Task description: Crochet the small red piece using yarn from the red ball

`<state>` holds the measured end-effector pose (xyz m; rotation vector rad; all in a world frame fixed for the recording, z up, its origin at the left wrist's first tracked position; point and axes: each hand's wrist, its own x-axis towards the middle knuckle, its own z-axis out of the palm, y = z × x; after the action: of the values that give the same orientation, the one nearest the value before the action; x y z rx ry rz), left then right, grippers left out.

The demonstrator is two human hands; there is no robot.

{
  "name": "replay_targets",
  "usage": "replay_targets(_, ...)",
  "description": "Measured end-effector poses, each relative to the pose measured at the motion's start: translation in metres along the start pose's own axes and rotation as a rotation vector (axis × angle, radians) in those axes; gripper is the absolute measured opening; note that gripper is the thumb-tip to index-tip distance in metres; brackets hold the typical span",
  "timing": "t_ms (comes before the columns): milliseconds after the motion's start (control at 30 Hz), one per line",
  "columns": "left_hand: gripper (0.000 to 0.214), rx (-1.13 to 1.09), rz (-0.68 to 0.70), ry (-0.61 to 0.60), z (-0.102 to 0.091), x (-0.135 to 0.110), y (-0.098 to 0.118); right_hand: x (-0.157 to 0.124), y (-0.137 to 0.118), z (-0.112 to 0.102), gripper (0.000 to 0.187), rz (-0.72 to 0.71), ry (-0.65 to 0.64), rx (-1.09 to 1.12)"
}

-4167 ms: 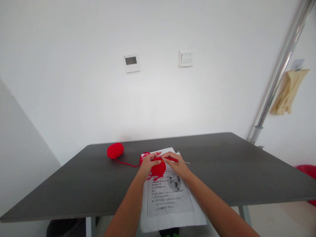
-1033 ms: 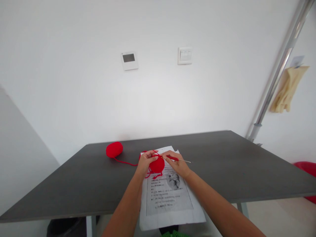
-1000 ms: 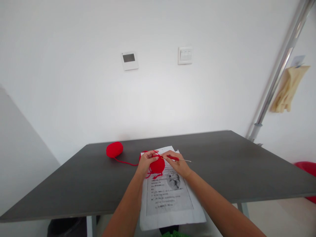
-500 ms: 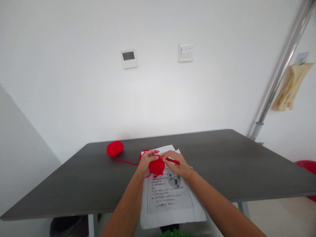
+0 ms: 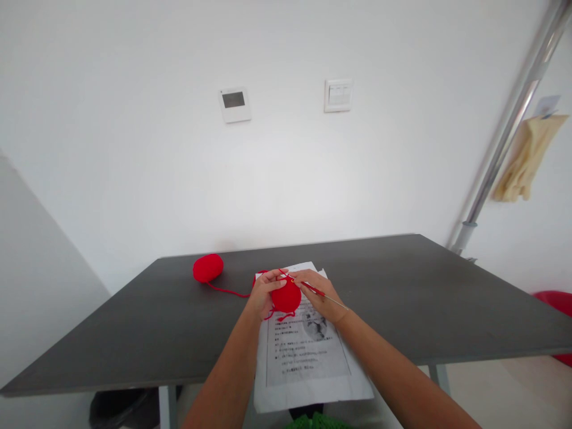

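Observation:
My left hand (image 5: 263,294) is closed on a round red crocheted piece (image 5: 286,298), held just above a printed sheet (image 5: 305,351). My right hand (image 5: 322,294) pinches a crochet hook (image 5: 318,292) with a red grip and a thin metal shaft; its tip meets the top edge of the red piece. A red strand runs left from the piece across the dark grey table (image 5: 447,304) to a ball of red yarn (image 5: 208,267) lying at the back left.
The table stands against a white wall with a small panel (image 5: 235,105) and a light switch (image 5: 338,95). A metal pole (image 5: 504,134) and hanging cream gloves (image 5: 521,159) are at the right. Something red (image 5: 554,304) sits beyond the right edge.
The hook's free end has tilted down toward my right wrist, and both hands with the red piece shifted slightly. The yarn ball stayed put.

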<state>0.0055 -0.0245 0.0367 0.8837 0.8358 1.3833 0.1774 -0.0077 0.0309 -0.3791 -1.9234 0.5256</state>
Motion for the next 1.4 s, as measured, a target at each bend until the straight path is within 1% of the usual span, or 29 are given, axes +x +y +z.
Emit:
replay_targets(67, 0.039, 0.024, -0.004, 0.009, 0.0000, 0.0000, 0.0004, 0.0002, -0.0005, -0.0004, 0.019, 0.047, 0.014, 0.049)
replay_targets(233, 0.043, 0.068, -0.012, 0.030, 0.0000, 0.0000, 0.0014, 0.0022, 0.0000, -0.0002, 0.020, 0.222, 0.072, 0.239)
replay_targets(300, 0.043, 0.065, -0.009, 0.029, -0.0005, 0.0005, 0.0013, 0.0033, 0.0004, -0.0003, 0.021, 0.262, 0.070, 0.295)
replay_targets(433, 0.041, 0.084, -0.001, 0.019, -0.0016, 0.0018, 0.0001, 0.0043, 0.0008, -0.0024, 0.020, 0.293, 0.038, 0.321)
replay_targets(633, 0.039, 0.126, 0.013, 0.052, -0.0006, 0.0023, -0.0012, 0.0032, 0.0014, -0.0060, 0.020, 0.287, 0.002, 0.271)
replay_targets(800, 0.038, 0.159, 0.035, 0.069, -0.0012, 0.0035, -0.0033, 0.0031, -0.0004, -0.0057, 0.022, 0.255, -0.007, 0.192)
replay_targets(900, 0.037, 0.197, 0.068, 0.073, -0.0022, 0.0046, -0.0045, 0.0031, -0.0015, -0.0050, 0.021, 0.207, -0.012, 0.118)
replay_targets(1000, 0.037, 0.266, 0.106, 0.086, -0.0028, 0.0052, -0.0051, 0.0027, -0.0016, -0.0044, 0.021, 0.143, -0.028, 0.032)
replay_targets(1100, 0.037, 0.306, 0.123, 0.089, -0.0031, 0.0052, -0.0055, 0.0019, -0.0003, -0.0035, 0.020, 0.055, -0.072, -0.055)
replay_targets(1267, 0.035, 0.296, 0.123, 0.083, -0.0034, 0.0053, -0.0062, 0.0006, 0.0032, -0.0004, 0.019, -0.078, -0.158, -0.222)
replay_targets(1400, 0.033, 0.307, 0.133, 0.101, -0.0026, 0.0056, -0.0055, 0.0012, 0.0025, 0.0026, 0.020, -0.179, -0.209, -0.303)
